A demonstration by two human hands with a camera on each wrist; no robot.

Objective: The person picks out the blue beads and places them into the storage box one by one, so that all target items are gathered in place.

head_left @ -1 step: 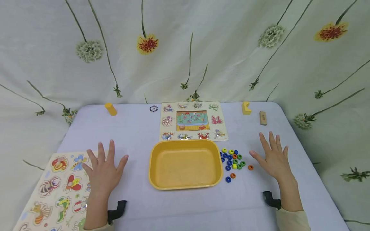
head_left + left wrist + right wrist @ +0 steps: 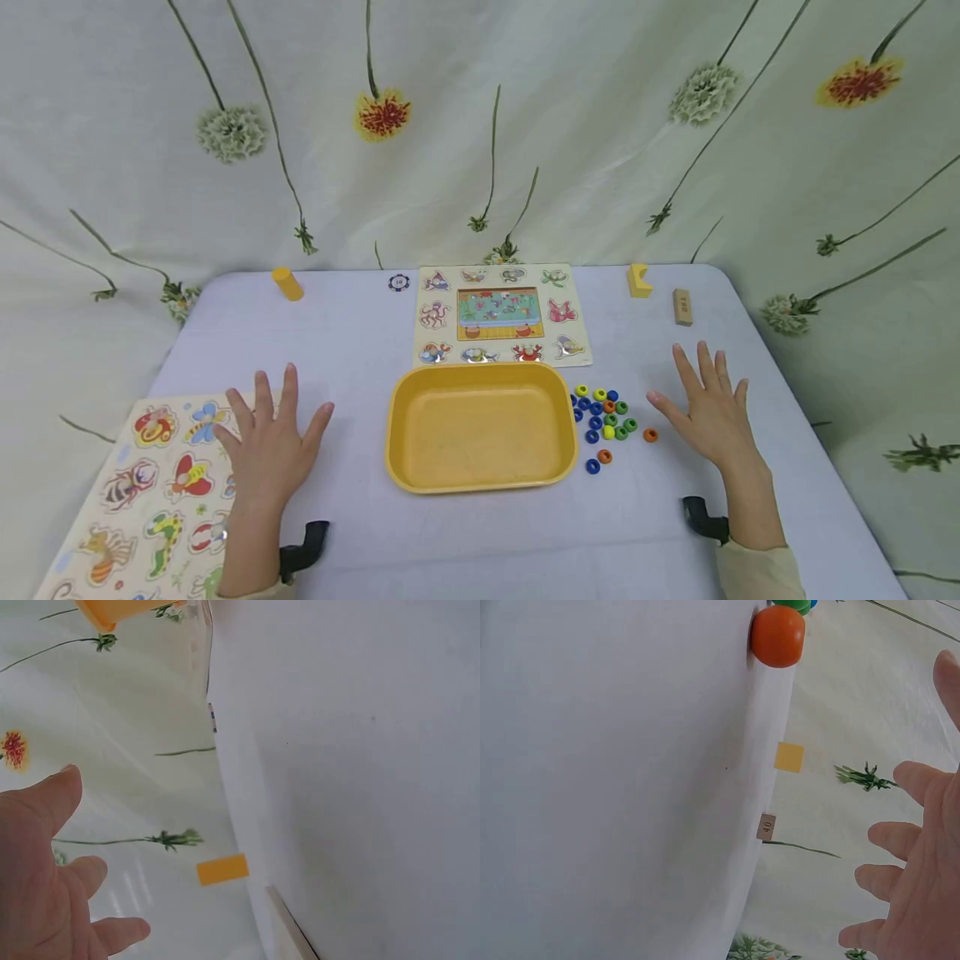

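Observation:
My left hand [image 2: 272, 454] is held with fingers spread over the right edge of a puzzle board [image 2: 138, 517] with insect pictures, partly covering it. My right hand [image 2: 716, 421], also spread, hovers right of a scatter of coloured beads [image 2: 610, 419]; an orange bead [image 2: 650, 435] is the nearest to its thumb. Neither hand holds anything. Between them lies a yellow tray [image 2: 483, 485] with nothing in it. In the left wrist view the fingers [image 2: 112, 935] stand apart from a yellow cylinder [image 2: 223, 870]. The right wrist view has an orange bead [image 2: 778, 636] close to the camera.
Behind the tray lies a sea-animal puzzle board [image 2: 504, 343]. Along the table's far edge are a yellow cylinder [image 2: 288, 284], a poker chip [image 2: 399, 282], a yellow notched block [image 2: 639, 282] and a small wooden block [image 2: 682, 307]. A flowered cloth [image 2: 585, 125] hangs behind.

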